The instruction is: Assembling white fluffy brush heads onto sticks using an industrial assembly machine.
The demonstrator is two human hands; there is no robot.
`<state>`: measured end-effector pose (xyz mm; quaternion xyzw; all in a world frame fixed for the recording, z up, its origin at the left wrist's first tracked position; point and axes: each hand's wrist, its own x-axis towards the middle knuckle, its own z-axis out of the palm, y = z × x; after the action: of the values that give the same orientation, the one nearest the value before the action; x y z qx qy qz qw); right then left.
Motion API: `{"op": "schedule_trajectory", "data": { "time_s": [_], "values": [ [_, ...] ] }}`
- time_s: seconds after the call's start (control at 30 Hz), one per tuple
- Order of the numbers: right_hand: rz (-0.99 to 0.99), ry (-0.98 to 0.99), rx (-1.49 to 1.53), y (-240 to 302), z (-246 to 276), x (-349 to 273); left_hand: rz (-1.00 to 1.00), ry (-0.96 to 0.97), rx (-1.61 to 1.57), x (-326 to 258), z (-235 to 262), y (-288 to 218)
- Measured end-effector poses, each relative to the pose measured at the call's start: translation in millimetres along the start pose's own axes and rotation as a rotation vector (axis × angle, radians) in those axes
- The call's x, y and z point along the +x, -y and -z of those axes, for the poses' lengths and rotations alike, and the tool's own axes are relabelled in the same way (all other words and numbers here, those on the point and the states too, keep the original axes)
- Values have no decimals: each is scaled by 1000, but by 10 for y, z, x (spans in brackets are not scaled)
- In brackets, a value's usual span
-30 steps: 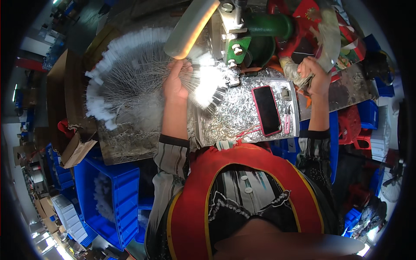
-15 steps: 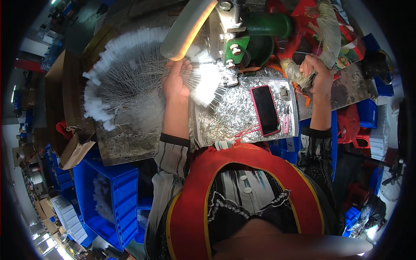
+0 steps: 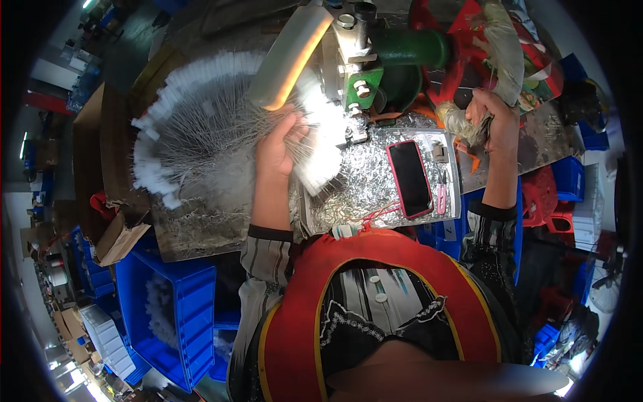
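Observation:
My left hand is closed around a bunch of thin wire stems with white ends, beneath a glowing lamp head. Their white ends lie beside the metal jaw of a green bench press, in strong glare. To the left of that hand, a large fanned heap of similar white-tipped wires covers the bench. My right hand is wrapped around the cloth-bound handle of the press's red lever wheel. Glare hides where the wire ends meet the jaw.
A foil-covered tray below the press bears a red-edged phone and small pink-handled snips. Blue bins stand at the lower left, beside torn cardboard. A red stool is at the right.
My left hand and its bunch have shifted slightly, with the fingers a little differently set. My right hand stays on the wrapped handle. The whole view has tipped slightly.

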<state>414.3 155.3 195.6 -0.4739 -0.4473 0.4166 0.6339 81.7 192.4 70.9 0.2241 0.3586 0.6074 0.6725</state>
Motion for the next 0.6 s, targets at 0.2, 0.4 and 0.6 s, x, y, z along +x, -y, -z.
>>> {"op": "schedule_trajectory", "data": {
  "time_s": [0.2, 0.4, 0.6],
  "values": [
    [-11, -102, 5, -150, 13, -52, -39, -43, -136, 9, 34, 34],
    [36, -62, 35, -289, 99, -37, -46, -31, -170, -15, -34, 40],
    [29, -86, 27, -276, 67, -47, -48, -74, -129, 23, -38, 56]
  ]
}}
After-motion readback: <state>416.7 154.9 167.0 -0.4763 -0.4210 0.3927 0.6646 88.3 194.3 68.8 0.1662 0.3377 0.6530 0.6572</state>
